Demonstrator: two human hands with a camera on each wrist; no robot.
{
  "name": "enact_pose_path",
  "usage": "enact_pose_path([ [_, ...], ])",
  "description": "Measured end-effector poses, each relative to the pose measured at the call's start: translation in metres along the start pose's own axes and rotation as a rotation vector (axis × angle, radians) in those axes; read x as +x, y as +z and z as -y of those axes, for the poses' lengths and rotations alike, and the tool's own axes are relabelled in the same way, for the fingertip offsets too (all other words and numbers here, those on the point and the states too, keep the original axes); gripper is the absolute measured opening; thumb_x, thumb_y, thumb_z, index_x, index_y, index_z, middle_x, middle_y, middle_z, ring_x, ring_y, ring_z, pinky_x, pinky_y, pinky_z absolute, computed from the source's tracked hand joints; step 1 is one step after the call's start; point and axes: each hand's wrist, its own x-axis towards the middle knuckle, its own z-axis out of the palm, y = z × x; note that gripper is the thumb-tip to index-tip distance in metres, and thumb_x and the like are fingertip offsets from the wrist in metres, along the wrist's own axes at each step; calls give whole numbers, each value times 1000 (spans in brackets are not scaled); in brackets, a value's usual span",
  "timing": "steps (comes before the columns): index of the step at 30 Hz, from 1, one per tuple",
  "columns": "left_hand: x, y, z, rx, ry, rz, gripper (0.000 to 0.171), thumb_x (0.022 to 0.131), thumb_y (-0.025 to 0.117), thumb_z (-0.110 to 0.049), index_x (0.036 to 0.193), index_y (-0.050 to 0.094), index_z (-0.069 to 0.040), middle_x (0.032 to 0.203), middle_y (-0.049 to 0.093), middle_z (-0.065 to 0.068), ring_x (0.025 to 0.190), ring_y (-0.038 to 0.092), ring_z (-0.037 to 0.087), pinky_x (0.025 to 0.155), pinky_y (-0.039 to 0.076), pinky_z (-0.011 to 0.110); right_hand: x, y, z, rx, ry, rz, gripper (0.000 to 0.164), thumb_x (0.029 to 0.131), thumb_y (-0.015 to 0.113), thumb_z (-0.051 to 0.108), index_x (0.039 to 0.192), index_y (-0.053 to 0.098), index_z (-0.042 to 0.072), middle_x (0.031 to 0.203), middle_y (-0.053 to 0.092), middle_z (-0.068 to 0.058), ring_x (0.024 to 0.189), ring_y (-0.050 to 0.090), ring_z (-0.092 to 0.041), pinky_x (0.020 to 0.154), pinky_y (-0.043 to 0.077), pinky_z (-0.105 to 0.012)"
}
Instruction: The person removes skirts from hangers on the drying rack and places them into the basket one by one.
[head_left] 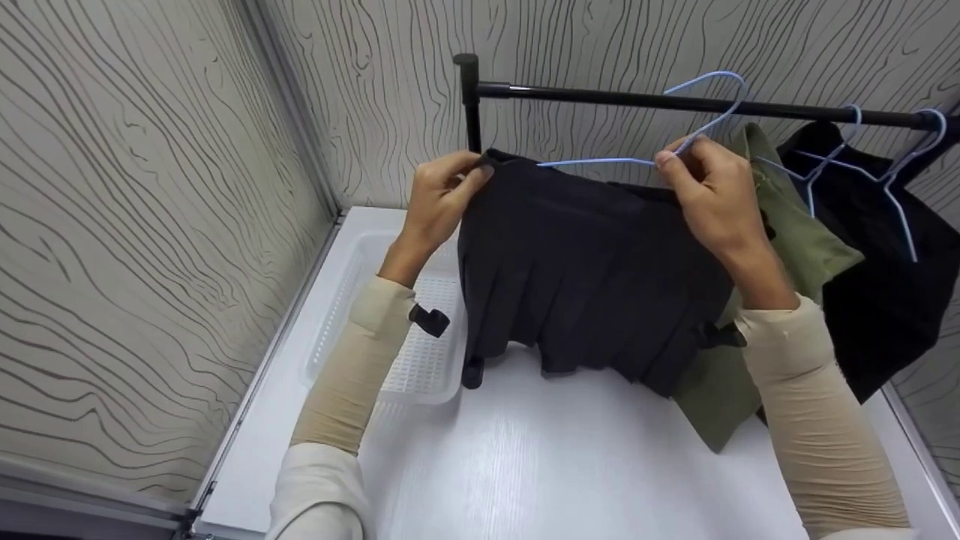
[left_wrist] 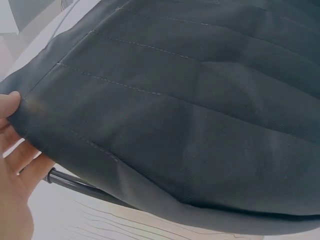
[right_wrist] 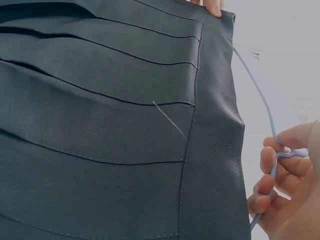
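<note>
A black pleated skirt [head_left: 577,262] hangs in front of the rail, its waistband uppermost. At the waistband's left corner my left hand [head_left: 444,193] pinches the cloth between thumb and fingers; the left wrist view shows the thumb on the near face of the skirt [left_wrist: 165,110]. My right hand [head_left: 712,187] grips a blue wire hanger [head_left: 592,161] at the base of its hook. Part of the hanger's left arm shows above the waistband, and its end is hidden inside the skirt. In the right wrist view, the fingers curl round the hanger [right_wrist: 265,100].
A black clothes rail [head_left: 600,95] runs across the back. To the right hang an olive green garment [head_left: 799,232] and black garments [head_left: 892,300] on blue hangers. A white perforated basket [head_left: 427,367] stands at left on the white table [head_left: 517,465]. Patterned walls [head_left: 150,225] enclose the table.
</note>
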Motion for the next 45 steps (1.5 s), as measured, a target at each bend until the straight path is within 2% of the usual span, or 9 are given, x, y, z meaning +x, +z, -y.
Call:
enact_pose_path([
  [4, -1, 0, -15, -12, -42, -4, 12, 93, 63, -4, 96, 73, 2, 93, 73, 15, 81, 69, 22, 66, 54, 21, -1, 0, 5, 19, -21, 18, 25, 100, 57, 25, 103, 67, 2, 78, 54, 7, 65, 45, -5, 60, 35, -21],
  [8, 0, 1, -29, -3, -53, -2, 12, 94, 61, -1, 97, 70, 6, 92, 72, 19, 81, 69, 25, 67, 53, 20, -4, -2, 19, 44, -34, 33, 24, 102, 54, 20, 105, 65, -1, 82, 58, 4, 66, 47, -4, 61, 36, -18],
  [11, -1, 7, -20, 13, -45, -11, 11, 94, 62, -2, 98, 70, 5, 91, 72, 17, 80, 69, 25, 66, 52, 20, -5, -3, 22, 65, -47, 38, 24, 102, 53, 18, 105, 64, -3, 85, 60, 1, 69, 50, -8, 63, 37, -18],
  [15, -3, 14, -1, 28, -28, -25, 11, 95, 64, -7, 98, 71, 1, 90, 73, 12, 79, 69, 21, 64, 50, 18, -1, -2, 8, 66, -65, 37, 24, 102, 53, 18, 108, 64, -3, 86, 59, 1, 71, 50, -10, 63, 37, -19],
  [18, -3, 15, 4, 28, 2, -29, 13, 96, 64, -13, 98, 71, -3, 88, 73, 7, 79, 69, 14, 63, 50, 19, 0, -1, 1, 48, -73, 27, 23, 100, 56, 19, 109, 66, 0, 85, 57, 4, 68, 47, -7, 62, 36, -19],
  [25, -3, 12, 7, 26, 68, -30, 16, 98, 61, -20, 95, 71, -7, 84, 71, 3, 73, 67, 11, 61, 52, 22, -2, -1, -1, -12, -59, -17, 21, 92, 70, 26, 98, 71, 6, 79, 57, 10, 63, 45, -5, 60, 34, -20],
  [37, -6, 6, 8, 25, 59, -87, 7, 92, 67, -6, 90, 74, -3, 81, 73, 8, 68, 65, 17, 62, 52, 21, -4, 2, 8, 37, -28, -54, 23, 94, 67, 21, 96, 69, -1, 80, 58, 12, 65, 47, -3, 60, 35, -20],
  [42, -6, 4, 9, 37, 85, -89, 11, 94, 66, -10, 90, 75, -6, 80, 73, 5, 66, 62, 11, 59, 50, 20, -8, -1, 22, 62, -5, -61, 22, 95, 66, 17, 96, 69, -5, 80, 60, 13, 65, 46, -1, 61, 35, -18],
  [45, -6, 3, 9, 38, 106, -96, 12, 94, 66, -14, 91, 76, -8, 79, 73, 3, 64, 60, 9, 58, 49, 20, -8, -2, 16, 74, 7, -56, 23, 95, 66, 21, 96, 69, -2, 81, 60, 11, 65, 47, -3, 61, 35, -19],
])
